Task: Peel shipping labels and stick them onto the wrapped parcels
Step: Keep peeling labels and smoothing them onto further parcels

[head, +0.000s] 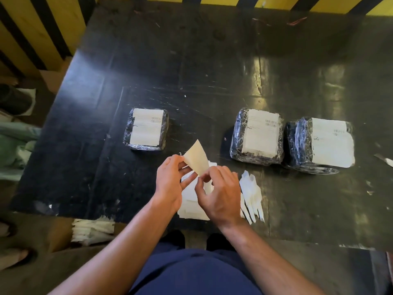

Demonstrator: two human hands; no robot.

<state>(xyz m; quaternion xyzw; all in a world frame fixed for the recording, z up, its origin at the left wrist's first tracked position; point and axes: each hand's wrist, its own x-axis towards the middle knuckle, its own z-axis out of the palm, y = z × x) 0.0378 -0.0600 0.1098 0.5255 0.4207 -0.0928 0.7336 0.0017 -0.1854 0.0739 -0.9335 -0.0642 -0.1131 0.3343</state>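
Both hands, left hand and right hand, pinching label, half-hiding label stack.

Two bare forearms, no sleeves showing, no watch, rings or gloves. Left hand and right hand both bare, short nails. Dark navy garment covers the torso and lap, plain, no print. Dark shoes just visible below the table edge.

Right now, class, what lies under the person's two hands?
A stack of white label sheets lies on the black table. The hands, left and right, cover its middle, so any print stays unseen.
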